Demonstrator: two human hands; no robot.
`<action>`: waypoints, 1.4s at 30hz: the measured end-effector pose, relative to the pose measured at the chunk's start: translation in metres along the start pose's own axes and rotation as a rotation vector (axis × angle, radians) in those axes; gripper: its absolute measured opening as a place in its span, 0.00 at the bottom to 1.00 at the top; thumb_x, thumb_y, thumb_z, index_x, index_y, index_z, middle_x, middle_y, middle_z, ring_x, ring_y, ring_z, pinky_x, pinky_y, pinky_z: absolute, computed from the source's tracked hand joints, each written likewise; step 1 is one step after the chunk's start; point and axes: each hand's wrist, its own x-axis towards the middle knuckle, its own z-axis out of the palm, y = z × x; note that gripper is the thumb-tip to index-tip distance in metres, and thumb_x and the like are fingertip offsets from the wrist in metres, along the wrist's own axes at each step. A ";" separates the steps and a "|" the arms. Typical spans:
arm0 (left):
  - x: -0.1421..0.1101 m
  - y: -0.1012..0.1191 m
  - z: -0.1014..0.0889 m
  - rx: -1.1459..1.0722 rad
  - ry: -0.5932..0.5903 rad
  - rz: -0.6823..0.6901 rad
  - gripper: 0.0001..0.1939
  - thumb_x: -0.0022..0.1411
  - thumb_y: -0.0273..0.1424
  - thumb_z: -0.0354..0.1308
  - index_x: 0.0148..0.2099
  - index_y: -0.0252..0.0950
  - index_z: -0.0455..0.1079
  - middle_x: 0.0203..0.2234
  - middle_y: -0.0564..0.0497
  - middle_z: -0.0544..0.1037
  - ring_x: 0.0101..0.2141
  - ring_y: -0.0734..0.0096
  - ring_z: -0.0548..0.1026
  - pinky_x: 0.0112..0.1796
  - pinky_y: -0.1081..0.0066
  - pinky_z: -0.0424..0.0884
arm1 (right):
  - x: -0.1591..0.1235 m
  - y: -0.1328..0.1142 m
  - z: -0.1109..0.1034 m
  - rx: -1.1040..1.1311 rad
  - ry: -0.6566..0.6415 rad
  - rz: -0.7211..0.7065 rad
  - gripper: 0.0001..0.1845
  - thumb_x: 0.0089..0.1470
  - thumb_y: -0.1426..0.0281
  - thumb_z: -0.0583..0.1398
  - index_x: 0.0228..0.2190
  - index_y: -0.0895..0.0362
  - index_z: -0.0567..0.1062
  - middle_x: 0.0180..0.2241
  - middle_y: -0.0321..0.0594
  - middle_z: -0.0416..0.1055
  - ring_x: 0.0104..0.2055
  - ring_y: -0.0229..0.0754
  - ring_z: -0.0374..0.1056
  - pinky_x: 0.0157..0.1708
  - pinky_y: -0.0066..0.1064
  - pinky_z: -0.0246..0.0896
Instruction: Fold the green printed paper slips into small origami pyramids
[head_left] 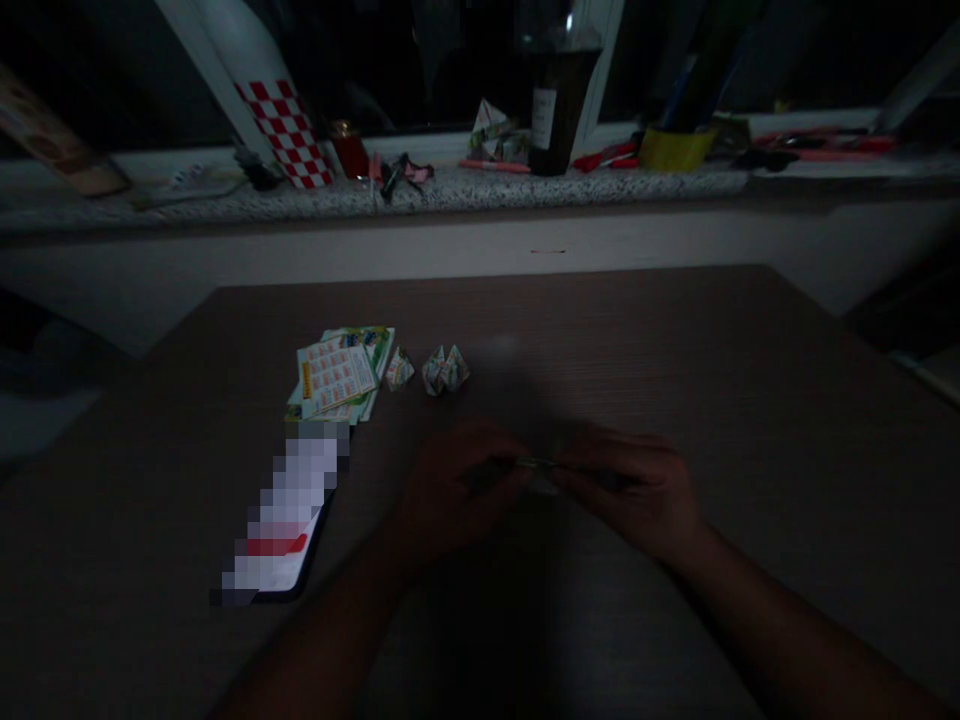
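Our left hand [469, 485] and right hand [637, 485] are both closed to a pinch, fingertips gripping one small strip of paper [536, 463] between them. We see it nearly edge-on over the middle of the desk [675, 340], its long axis running left to right, roughly along the desk's far edge—which end is its front, we cannot tell. One paler flap [544, 485] shows beneath it, pointing toward us.

Toward the far left corner we count one pile of printed sheets [337, 380], too overlapped to number. Just right of it stand one single-pointed folded paper [400, 370] and one twin-peaked folded paper [445, 371]. One phone [300, 510] slants along the left side—its far end beside the pile.
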 end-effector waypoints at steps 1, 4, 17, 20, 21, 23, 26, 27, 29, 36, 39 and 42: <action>0.000 0.001 0.000 -0.009 -0.009 -0.016 0.05 0.58 0.28 0.61 0.38 0.34 0.74 0.29 0.51 0.76 0.32 0.72 0.74 0.35 0.72 0.67 | -0.001 0.001 0.000 -0.003 0.006 0.000 0.07 0.49 0.78 0.65 0.31 0.56 0.79 0.25 0.40 0.76 0.28 0.40 0.73 0.27 0.30 0.67; 0.000 0.003 0.000 -0.037 -0.032 -0.092 0.05 0.59 0.30 0.60 0.37 0.35 0.74 0.28 0.52 0.76 0.30 0.72 0.73 0.34 0.73 0.66 | -0.002 0.002 0.000 0.005 -0.010 0.041 0.06 0.48 0.77 0.66 0.31 0.57 0.79 0.26 0.40 0.77 0.28 0.40 0.73 0.27 0.29 0.67; -0.004 0.000 0.005 -0.363 0.042 -0.393 0.08 0.59 0.33 0.60 0.30 0.34 0.72 0.23 0.54 0.73 0.26 0.76 0.70 0.30 0.76 0.65 | 0.000 -0.002 -0.002 0.167 -0.088 0.366 0.04 0.50 0.69 0.65 0.28 0.57 0.80 0.25 0.38 0.78 0.26 0.37 0.73 0.26 0.25 0.67; -0.005 -0.001 0.007 -0.400 0.073 -0.451 0.09 0.57 0.35 0.61 0.30 0.34 0.72 0.24 0.54 0.73 0.26 0.75 0.69 0.29 0.76 0.65 | 0.000 -0.003 -0.003 0.143 -0.091 0.379 0.06 0.51 0.68 0.65 0.26 0.58 0.79 0.24 0.39 0.77 0.26 0.37 0.72 0.25 0.26 0.66; -0.005 -0.001 0.008 -0.408 0.076 -0.456 0.09 0.57 0.35 0.61 0.30 0.34 0.72 0.24 0.54 0.74 0.27 0.75 0.69 0.30 0.76 0.66 | 0.000 -0.003 -0.003 0.133 -0.091 0.380 0.07 0.51 0.67 0.64 0.26 0.58 0.79 0.24 0.39 0.77 0.25 0.38 0.71 0.25 0.26 0.65; -0.005 0.000 0.008 -0.423 0.070 -0.458 0.09 0.57 0.35 0.61 0.31 0.34 0.72 0.24 0.54 0.74 0.27 0.75 0.70 0.30 0.76 0.66 | -0.001 -0.003 -0.003 0.132 -0.091 0.393 0.08 0.51 0.67 0.64 0.26 0.58 0.79 0.24 0.39 0.77 0.25 0.38 0.71 0.25 0.27 0.65; -0.005 0.000 0.008 -0.443 0.076 -0.472 0.08 0.57 0.35 0.61 0.31 0.35 0.72 0.24 0.54 0.73 0.27 0.76 0.70 0.30 0.76 0.66 | -0.002 -0.003 -0.001 0.188 -0.078 0.444 0.09 0.52 0.65 0.64 0.27 0.58 0.79 0.24 0.39 0.77 0.26 0.38 0.71 0.26 0.27 0.65; -0.005 0.000 0.008 -0.458 0.093 -0.482 0.08 0.57 0.35 0.62 0.31 0.35 0.72 0.23 0.54 0.73 0.26 0.76 0.70 0.29 0.77 0.66 | -0.002 -0.002 0.000 0.210 -0.080 0.459 0.09 0.52 0.65 0.63 0.28 0.58 0.79 0.25 0.39 0.77 0.26 0.38 0.71 0.27 0.27 0.65; -0.004 -0.001 0.008 -0.509 0.134 -0.504 0.09 0.55 0.35 0.63 0.30 0.34 0.72 0.23 0.54 0.73 0.25 0.76 0.70 0.28 0.77 0.66 | -0.002 -0.002 0.001 0.233 -0.103 0.469 0.09 0.53 0.65 0.63 0.30 0.58 0.79 0.27 0.40 0.77 0.28 0.38 0.71 0.28 0.27 0.65; 0.002 -0.002 0.010 -0.664 0.193 -0.584 0.10 0.52 0.34 0.65 0.28 0.33 0.71 0.20 0.56 0.73 0.23 0.78 0.69 0.25 0.78 0.66 | -0.001 -0.005 -0.003 0.176 -0.207 0.411 0.10 0.53 0.66 0.62 0.26 0.60 0.78 0.23 0.39 0.74 0.24 0.36 0.68 0.25 0.26 0.62; 0.002 -0.001 0.010 -0.679 0.189 -0.594 0.10 0.51 0.35 0.66 0.27 0.33 0.71 0.20 0.56 0.73 0.23 0.78 0.69 0.26 0.77 0.67 | -0.002 -0.005 -0.002 0.182 -0.207 0.428 0.11 0.54 0.66 0.62 0.26 0.59 0.78 0.23 0.39 0.74 0.25 0.36 0.68 0.24 0.26 0.62; 0.003 -0.001 0.010 -0.666 0.214 -0.613 0.11 0.50 0.36 0.66 0.27 0.33 0.71 0.20 0.55 0.73 0.23 0.77 0.69 0.26 0.76 0.67 | -0.003 -0.003 -0.001 0.236 -0.204 0.462 0.08 0.53 0.66 0.62 0.30 0.58 0.78 0.26 0.39 0.75 0.28 0.38 0.70 0.28 0.27 0.66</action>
